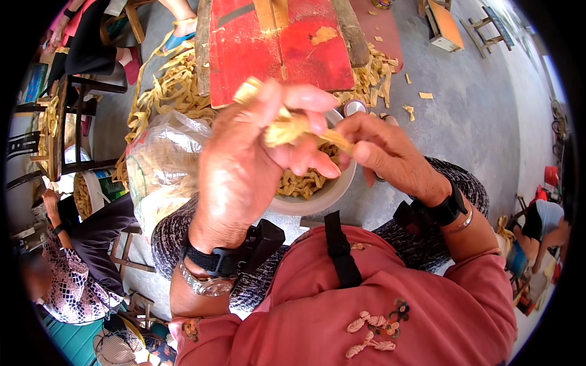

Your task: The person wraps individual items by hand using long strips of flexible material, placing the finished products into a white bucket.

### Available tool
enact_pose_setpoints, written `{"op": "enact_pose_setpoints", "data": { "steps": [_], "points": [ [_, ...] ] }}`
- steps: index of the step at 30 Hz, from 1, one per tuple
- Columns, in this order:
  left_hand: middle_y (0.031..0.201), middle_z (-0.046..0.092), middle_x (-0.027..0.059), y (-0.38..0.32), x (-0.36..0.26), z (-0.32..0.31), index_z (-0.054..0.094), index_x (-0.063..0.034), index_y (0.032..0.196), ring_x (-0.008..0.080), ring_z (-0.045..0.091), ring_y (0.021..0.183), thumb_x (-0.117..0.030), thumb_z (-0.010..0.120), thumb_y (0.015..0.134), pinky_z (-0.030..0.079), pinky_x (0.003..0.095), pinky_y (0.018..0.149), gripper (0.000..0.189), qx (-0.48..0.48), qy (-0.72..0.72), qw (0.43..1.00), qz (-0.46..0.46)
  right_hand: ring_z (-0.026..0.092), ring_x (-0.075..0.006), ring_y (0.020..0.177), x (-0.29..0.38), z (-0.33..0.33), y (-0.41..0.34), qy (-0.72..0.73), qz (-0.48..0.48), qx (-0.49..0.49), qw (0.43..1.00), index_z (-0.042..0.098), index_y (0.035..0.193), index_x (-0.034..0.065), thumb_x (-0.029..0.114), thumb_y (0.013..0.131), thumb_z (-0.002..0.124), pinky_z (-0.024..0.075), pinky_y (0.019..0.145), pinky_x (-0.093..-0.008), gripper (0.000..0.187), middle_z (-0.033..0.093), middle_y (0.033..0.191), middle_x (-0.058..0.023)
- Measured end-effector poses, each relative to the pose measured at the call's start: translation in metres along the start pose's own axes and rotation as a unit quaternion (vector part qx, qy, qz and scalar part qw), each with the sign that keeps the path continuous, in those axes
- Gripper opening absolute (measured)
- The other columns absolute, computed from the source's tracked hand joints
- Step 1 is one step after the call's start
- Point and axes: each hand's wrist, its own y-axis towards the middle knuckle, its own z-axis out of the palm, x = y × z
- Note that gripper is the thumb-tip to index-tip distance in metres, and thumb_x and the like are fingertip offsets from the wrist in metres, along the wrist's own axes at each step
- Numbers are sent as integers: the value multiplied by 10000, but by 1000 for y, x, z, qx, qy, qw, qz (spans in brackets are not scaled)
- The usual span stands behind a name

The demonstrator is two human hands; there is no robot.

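Observation:
My left hand (233,160) is raised over a white basin, with a pale yellow strip (288,130) folded or bunched between its fingers. One end of that strip runs across to my right hand (389,151), where thumb and fingertips pinch it. Motion blurs the left fingers, so the exact fold is unclear. Beneath both hands stands the basin (336,196), holding many small folded yellow pieces (302,183). My hands hide much of its far side.
A red board (281,55) rises beyond the basin. Long yellow strips (171,82) heap at its left, beside a translucent plastic sack (165,155). Cut pieces (375,75) lie on the floor to its right. Other people sit at left and far right among wooden stools.

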Motion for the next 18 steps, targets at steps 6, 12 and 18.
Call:
{"op": "enact_pose_setpoints", "data": {
  "steps": [6, 12, 18],
  "points": [
    [820, 534, 63, 1, 8, 7, 594, 69, 1020, 122, 478, 564, -426, 352, 948, 489, 294, 528, 556, -24, 64, 997, -30, 491, -50, 715, 12, 8, 7, 13, -22, 53, 998, 573, 979, 27, 305, 952, 472, 416, 619, -209, 297, 541, 765, 12],
    [700, 539, 20, 2, 9, 18, 594, 27, 1015, 64, 511, 552, -350, 529, 908, 444, 215, 454, 397, -51, 247, 967, -31, 452, -68, 702, 9, 5, 2, -38, -39, 3, 999, 568, 892, 8, 273, 959, 462, 398, 641, -233, 294, 519, 746, -3],
    [605, 508, -25, 4, 7, 14, 590, -18, 887, 25, 421, 458, -132, 620, 856, 350, 184, 386, 122, -54, 210, 975, -43, 439, -66, 670, 8, 9, 3, -63, -98, -11, 993, 534, 822, -2, 261, 956, 466, 381, 598, -235, 303, 496, 701, -28]
  ]
}}
